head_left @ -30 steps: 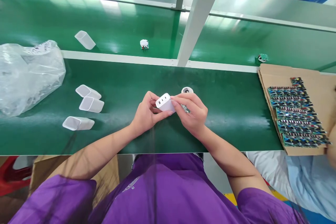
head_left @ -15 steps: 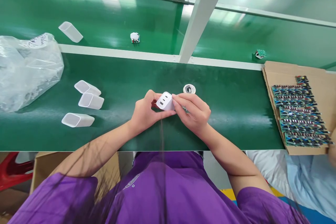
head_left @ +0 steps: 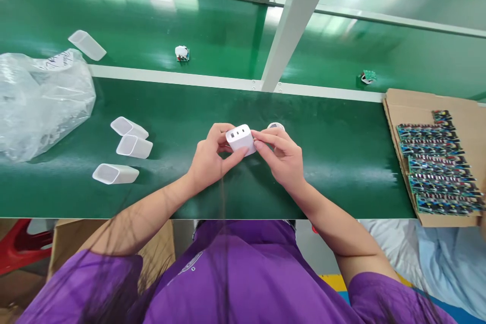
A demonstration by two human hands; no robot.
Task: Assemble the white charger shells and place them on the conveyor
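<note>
A white charger point(head_left: 242, 137) with three port openings on its end face is between my hands above the green table. My left hand point(head_left: 214, 154) is closed round its left side, the thumb on the near face. The fingertips of my right hand point(head_left: 281, 157) are pinched at the charger's right edge; part of that contact is hidden by the fingers. Just behind the right hand sits a white round thing with a dark middle point(head_left: 276, 125), mostly covered by the hand. Left of my hands lie white open-ended charger casings point(head_left: 134, 147).
A clear plastic bag point(head_left: 45, 106) lies at the left. Circuit boards point(head_left: 440, 167) stand in rows on cardboard point(head_left: 402, 106) at the right. Beyond the white rail point(head_left: 170, 77), a casing point(head_left: 87, 44) and small board assemblies point(head_left: 182, 53) lie on a green surface. A post point(head_left: 296, 25) rises there.
The charger has turned in my hands, its port face now tilted more upward and away. Beyond the rail, the casing and board assemblies have shifted left.
</note>
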